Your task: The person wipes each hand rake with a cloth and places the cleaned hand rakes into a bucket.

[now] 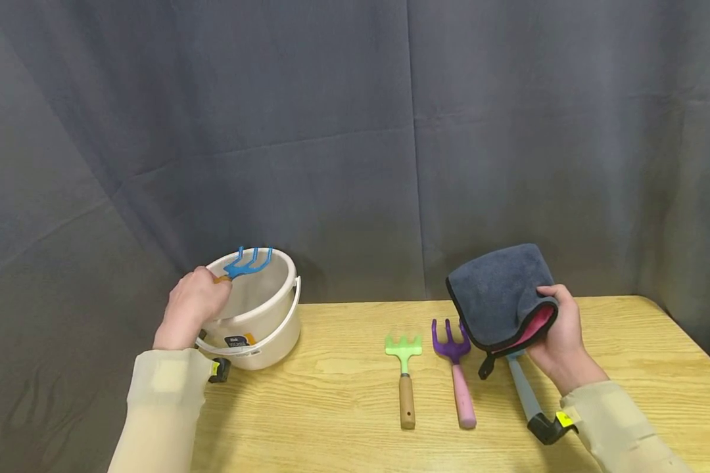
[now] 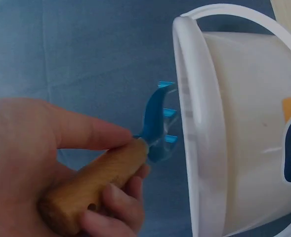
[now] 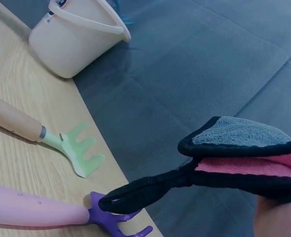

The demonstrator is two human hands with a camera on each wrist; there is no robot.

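Observation:
My left hand (image 1: 192,305) grips the wooden handle (image 2: 93,185) of a small blue rake (image 1: 247,262) and holds its tines (image 2: 160,123) over the rim of a cream bucket (image 1: 260,309), which is tilted at the table's left end. My right hand (image 1: 559,335) holds a folded grey cloth (image 1: 497,292) with a pink inner side (image 3: 244,165) and black trim above the table. A green rake (image 1: 403,378) and a purple fork with a pink handle (image 1: 457,374) lie side by side on the wooden table (image 1: 343,394).
A grey-handled tool (image 1: 529,401) lies under my right hand, its head hidden by the cloth. A dark grey curtain (image 1: 355,131) hangs behind the table. The bucket's handle (image 1: 254,341) hangs down at its front. The table's left edge runs just beside the bucket.

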